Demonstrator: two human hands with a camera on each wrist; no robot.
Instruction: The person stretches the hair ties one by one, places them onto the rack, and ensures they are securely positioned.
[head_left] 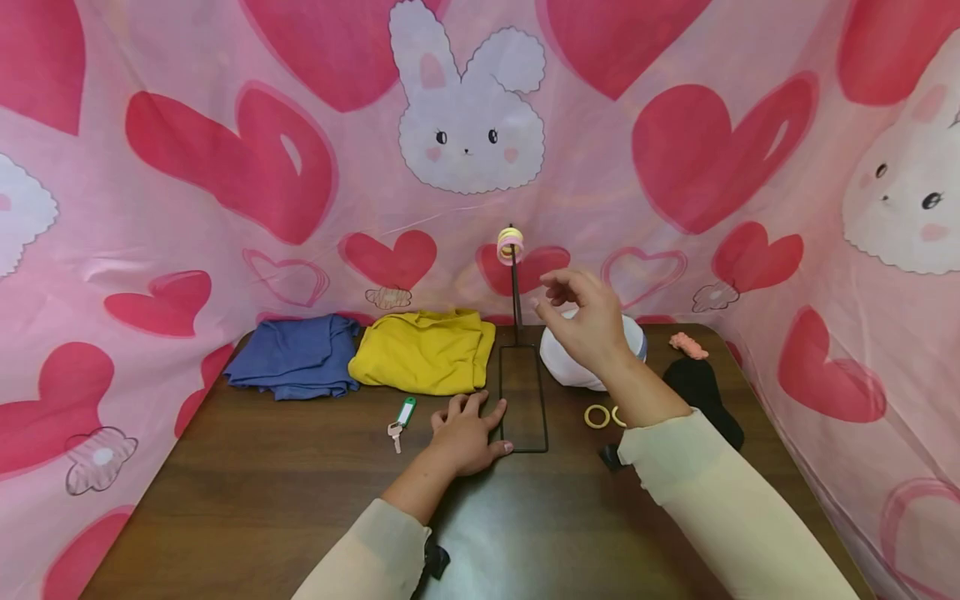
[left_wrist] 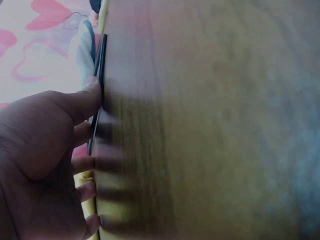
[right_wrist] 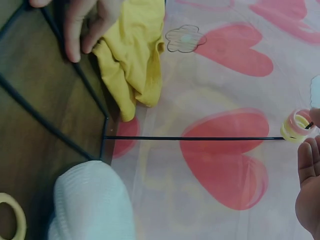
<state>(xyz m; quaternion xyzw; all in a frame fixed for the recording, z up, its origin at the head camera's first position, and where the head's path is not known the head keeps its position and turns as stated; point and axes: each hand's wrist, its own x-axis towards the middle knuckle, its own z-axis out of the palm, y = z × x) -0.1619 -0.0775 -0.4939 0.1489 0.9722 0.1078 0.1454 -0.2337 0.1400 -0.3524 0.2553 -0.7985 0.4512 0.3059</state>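
A black wire stand [head_left: 547, 400] has a flat rectangular base on the table and a thin upright post. Pink and yellow rings [head_left: 510, 247] hang together at the post's top. My left hand [head_left: 465, 437] rests with spread fingers at the base's left side, its thumb and a finger touching the wire. To the right of the post, my right hand [head_left: 592, 321] is raised with loosely bent fingers. Nothing shows between them. In the right wrist view, that hand [right_wrist: 309, 200] is close beside the hanging rings [right_wrist: 292, 127], partly cut off by the frame edge.
A blue folded cloth [head_left: 296, 358] and a yellow one [head_left: 423, 352] lie at the back left. Nearer is a key [head_left: 396, 432] with a green tag. On the right are a white cap [head_left: 558, 354], yellow rings [head_left: 597, 417], a black cloth item [head_left: 701, 396] and a coral bundle [head_left: 688, 346].
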